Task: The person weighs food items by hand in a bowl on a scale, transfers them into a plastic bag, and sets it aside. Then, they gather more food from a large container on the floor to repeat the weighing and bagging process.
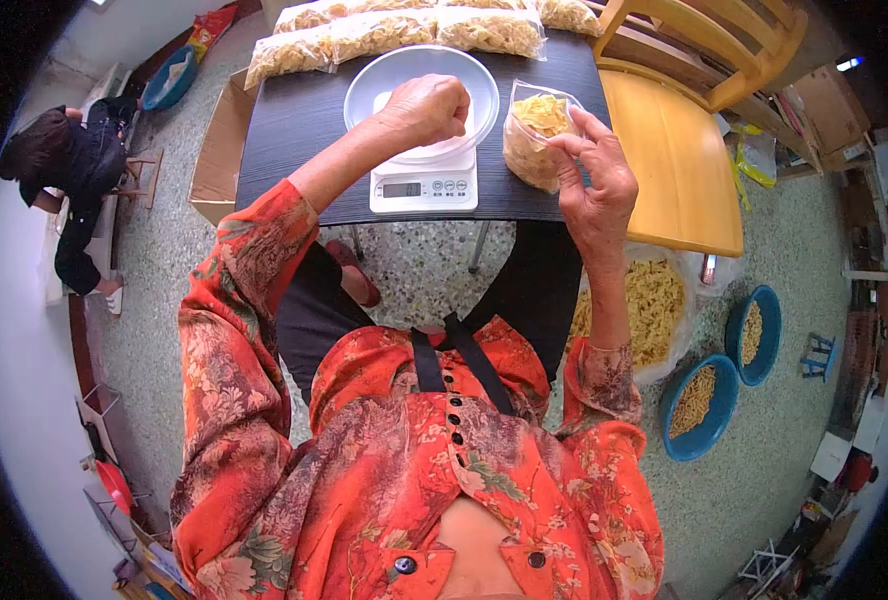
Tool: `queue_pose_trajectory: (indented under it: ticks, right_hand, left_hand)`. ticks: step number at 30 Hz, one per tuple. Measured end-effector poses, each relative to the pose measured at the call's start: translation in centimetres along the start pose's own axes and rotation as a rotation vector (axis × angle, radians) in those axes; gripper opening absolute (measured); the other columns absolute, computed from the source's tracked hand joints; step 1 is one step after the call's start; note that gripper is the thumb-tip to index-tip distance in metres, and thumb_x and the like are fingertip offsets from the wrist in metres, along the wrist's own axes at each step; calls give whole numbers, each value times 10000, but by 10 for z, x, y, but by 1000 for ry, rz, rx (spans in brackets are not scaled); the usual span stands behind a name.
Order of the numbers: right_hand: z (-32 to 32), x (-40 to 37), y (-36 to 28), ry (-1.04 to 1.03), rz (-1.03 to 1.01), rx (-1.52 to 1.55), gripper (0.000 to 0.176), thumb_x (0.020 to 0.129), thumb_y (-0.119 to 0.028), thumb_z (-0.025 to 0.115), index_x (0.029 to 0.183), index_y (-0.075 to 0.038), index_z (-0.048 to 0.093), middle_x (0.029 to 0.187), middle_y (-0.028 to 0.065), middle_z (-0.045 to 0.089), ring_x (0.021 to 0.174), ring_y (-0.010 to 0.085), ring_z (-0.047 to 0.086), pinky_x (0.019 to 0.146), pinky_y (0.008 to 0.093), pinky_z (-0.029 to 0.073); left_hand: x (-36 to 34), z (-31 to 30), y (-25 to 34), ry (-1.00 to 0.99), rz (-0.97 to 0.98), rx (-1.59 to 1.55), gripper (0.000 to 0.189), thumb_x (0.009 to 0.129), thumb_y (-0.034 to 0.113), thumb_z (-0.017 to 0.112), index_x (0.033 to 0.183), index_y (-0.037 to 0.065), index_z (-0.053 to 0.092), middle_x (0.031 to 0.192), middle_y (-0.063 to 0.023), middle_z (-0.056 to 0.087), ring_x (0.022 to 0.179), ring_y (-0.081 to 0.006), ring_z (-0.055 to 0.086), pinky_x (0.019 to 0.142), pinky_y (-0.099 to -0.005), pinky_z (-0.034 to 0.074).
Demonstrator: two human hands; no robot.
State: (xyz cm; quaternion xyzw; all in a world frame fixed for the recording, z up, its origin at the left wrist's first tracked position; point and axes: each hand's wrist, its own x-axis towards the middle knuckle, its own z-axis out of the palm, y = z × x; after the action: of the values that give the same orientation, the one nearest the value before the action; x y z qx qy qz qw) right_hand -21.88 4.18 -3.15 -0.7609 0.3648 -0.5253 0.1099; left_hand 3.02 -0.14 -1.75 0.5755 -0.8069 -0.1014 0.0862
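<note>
My left hand (pixel 426 108) is closed in a fist above a translucent bowl (pixel 361 90). Whatever lies inside the fist, if anything, is hidden. The bowl rests on a white kitchen scale (pixel 424 190) with a small display and several buttons. To the right, my right hand (pixel 599 180) has its fingers bent against the rim of an open clear plastic bag (pixel 534 155), gripping its right edge. Yellowish dried pieces (pixel 544 113) fill this bag, which stands upright near the dark table's front edge.
Several filled clear bags (pixel 294 55) line the back of the dark table (pixel 299 130). A wooden chair (pixel 669 150) adjoins it at right. Below are a large bag of yellowish pieces (pixel 654 310) and blue basins (pixel 729 395). Another person (pixel 84 160) sits far left.
</note>
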Motion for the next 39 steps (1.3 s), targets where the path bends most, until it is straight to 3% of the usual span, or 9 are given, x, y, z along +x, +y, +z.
queue_pose_trajectory:
  ticks: [4, 7, 12, 20, 24, 25, 27, 34, 39]
  right_hand:
    - [0, 1, 2, -11, -18, -19, 138, 808, -54, 776, 942, -54, 744, 1241, 160, 674, 1105, 319, 679, 950, 391, 545]
    - [-1, 1, -2, -33, -7, -24, 135, 849, 1, 746, 976, -45, 744, 1242, 157, 682, 1123, 291, 677, 968, 382, 531]
    - [4, 2, 1, -27, -22, -14, 135, 827, -17, 759, 958, -47, 742, 1240, 167, 675, 1131, 309, 669, 969, 388, 534]
    - [0, 2, 1, 21, -2, 51, 132, 814, -46, 774, 943, -48, 746, 1229, 201, 668, 1136, 340, 662, 969, 393, 535]
    - [-4, 2, 4, 11, -2, 28, 152, 804, -48, 779, 952, -47, 744, 1235, 211, 664, 1147, 347, 657, 967, 400, 533]
    - [-4, 2, 4, -2, -22, 20, 156, 798, -44, 779, 950, -49, 744, 1241, 211, 663, 1147, 351, 657, 966, 402, 534]
    - [-4, 2, 4, -20, -42, 13, 161, 793, -41, 780, 949, -52, 744, 1246, 212, 661, 1147, 355, 657, 964, 404, 534]
    - [-10, 2, 6, 3, 11, 61, 163, 789, -31, 774, 947, -58, 747, 1246, 221, 659, 1148, 358, 653, 968, 402, 530]
    - [-21, 3, 17, -2, 43, 94, 167, 800, -25, 772, 962, -43, 738, 1258, 212, 658, 1157, 339, 652, 982, 395, 521]
  left_hand:
    - [-8, -20, -9, -98, -168, -380, 98, 847, 42, 668, 789, -18, 616, 724, -108, 676, 596, -179, 714, 488, -321, 572]
    - [-16, -32, -24, -96, -167, -285, 98, 834, 2, 675, 779, -25, 599, 741, -111, 672, 600, -164, 709, 491, -296, 579]
    - [-26, -27, -31, -119, 12, -35, 103, 686, 53, 763, 764, 32, 699, 797, -165, 714, 820, -345, 701, 738, -432, 538]
    - [-23, -24, -29, -109, 96, 51, 58, 687, 48, 684, 680, 6, 644, 724, -198, 659, 729, -386, 650, 663, -458, 497]
    - [-21, -58, 5, -26, 103, -510, 123, 882, 91, 703, 811, 21, 632, 639, 49, 551, 581, -30, 515, 485, -242, 441]
    - [-16, -62, 17, 56, 84, -562, 154, 840, 140, 716, 812, -1, 660, 630, -24, 587, 628, -77, 561, 580, -281, 480]
    - [-6, -69, 40, 198, 282, -471, 106, 886, 113, 711, 866, 18, 669, 710, 27, 615, 655, -34, 540, 578, -235, 466]
    - [27, -56, 69, 69, 312, -467, 242, 885, 126, 736, 1116, 56, 731, 749, 3, 667, 705, -61, 611, 608, -224, 500]
    - [33, -55, 48, 21, 409, -637, 163, 915, 109, 711, 1067, 51, 727, 1029, -9, 678, 756, -60, 606, 618, -222, 501]
